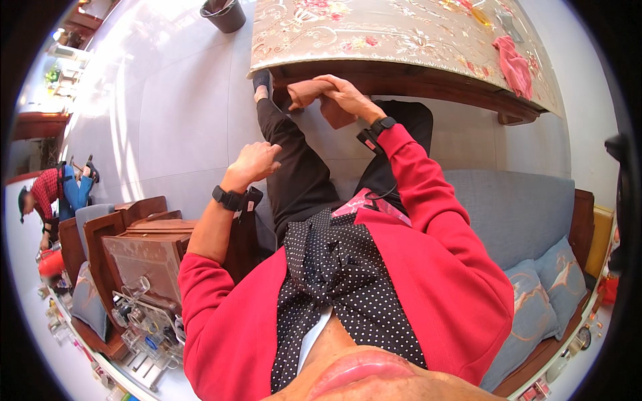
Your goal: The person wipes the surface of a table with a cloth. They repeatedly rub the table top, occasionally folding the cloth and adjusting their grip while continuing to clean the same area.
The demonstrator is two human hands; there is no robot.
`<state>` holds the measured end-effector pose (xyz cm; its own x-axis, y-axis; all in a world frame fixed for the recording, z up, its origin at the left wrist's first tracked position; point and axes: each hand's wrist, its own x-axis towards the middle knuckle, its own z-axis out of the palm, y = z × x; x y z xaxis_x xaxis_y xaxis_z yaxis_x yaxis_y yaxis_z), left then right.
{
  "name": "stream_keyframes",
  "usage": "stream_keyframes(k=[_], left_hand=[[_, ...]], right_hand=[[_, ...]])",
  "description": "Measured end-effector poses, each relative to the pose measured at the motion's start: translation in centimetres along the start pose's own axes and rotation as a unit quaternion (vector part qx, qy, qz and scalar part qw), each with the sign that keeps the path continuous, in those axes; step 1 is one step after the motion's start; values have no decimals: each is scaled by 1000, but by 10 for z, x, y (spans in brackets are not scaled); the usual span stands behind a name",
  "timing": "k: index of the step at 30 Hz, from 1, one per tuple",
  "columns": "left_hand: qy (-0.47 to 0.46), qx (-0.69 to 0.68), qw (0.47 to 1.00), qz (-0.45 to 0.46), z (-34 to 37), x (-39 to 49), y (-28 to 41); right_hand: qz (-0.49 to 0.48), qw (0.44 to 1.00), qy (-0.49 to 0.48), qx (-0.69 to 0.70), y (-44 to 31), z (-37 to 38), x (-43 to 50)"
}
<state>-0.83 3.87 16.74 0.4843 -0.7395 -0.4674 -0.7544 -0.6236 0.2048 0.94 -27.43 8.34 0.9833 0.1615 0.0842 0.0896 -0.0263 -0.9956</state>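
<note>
My right hand (pixel 346 97) grips a brown cloth (pixel 311 92) in front of the table's near edge. One part of the cloth sticks out to the left, and another flap hangs below the palm. My left hand (pixel 255 161) is held in the air near my left leg, apart from the cloth. Its fingers are curled in, and nothing shows in them. Both wrists wear black straps with small devices. A low wooden table (pixel 296 47) under a floral tablecloth stands before me.
A pink cloth (pixel 514 65) lies on the table's right side. A dark bin (pixel 224 16) stands on the floor beyond. Beside me on the left, glassware (pixel 148 321) sits by a wooden side table (pixel 143 255). Cushions (pixel 526 295) rest on the grey sofa (pixel 511 210). Another person (pixel 55 190) bends at far left.
</note>
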Motion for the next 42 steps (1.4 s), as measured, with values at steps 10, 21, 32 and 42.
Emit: stream_keyframes(k=[10,21,32,42], left_hand=[[39,-2,998,44,2,-1,3],[-14,-15,1000,20,1,1,4],[15,-20,999,43,11,3,-7],[66,-37,996,42,-1,2,-8]], right_hand=[[361,862,193,299,40,-40,-127],[231,787,226,526,86,-10,-142],[208,794,220,527,75,-9,-139],[193,798,200,535,62,-8,-139]])
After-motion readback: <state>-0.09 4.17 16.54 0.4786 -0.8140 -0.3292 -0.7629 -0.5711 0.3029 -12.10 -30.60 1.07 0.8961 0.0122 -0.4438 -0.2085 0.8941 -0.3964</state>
